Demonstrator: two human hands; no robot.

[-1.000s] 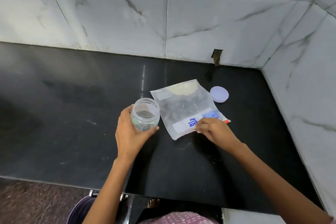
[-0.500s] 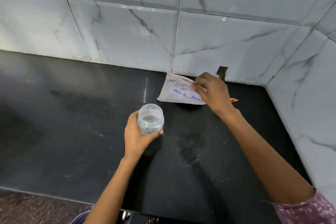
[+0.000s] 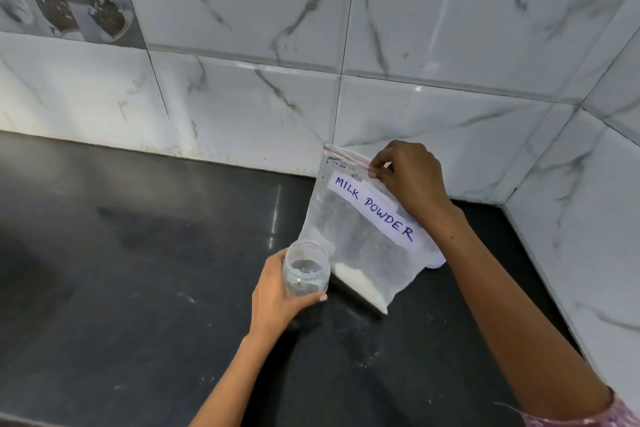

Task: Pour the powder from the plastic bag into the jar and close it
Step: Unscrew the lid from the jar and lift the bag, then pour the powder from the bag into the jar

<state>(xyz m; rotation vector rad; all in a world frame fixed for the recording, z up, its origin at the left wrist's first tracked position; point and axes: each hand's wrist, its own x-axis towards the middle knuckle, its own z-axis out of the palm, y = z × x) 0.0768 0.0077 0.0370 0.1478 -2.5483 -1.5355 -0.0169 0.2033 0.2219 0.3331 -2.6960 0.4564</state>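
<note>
A clear plastic zip bag (image 3: 360, 239) labelled "MILK POWDER" hangs upright above the black counter (image 3: 138, 253), with white powder gathered at its bottom edge. My right hand (image 3: 408, 177) pinches its red zip strip at the top. A clear empty jar (image 3: 306, 269) without a lid stands on the counter just left of the bag, touching it. My left hand (image 3: 280, 291) is wrapped around the jar from the left. The pale round lid (image 3: 437, 258) peeks out behind the bag's right lower side, mostly hidden.
Marble-patterned wall tiles (image 3: 242, 97) rise behind the counter and along the right side, forming a corner. Faint white powder smears mark the counter near the jar. A picture tile sits at the top left.
My right hand has lifted the bag off the counter and turned it upright, so the powder dropped to the bottom. The view tilted up. My left hand stayed on the jar.
</note>
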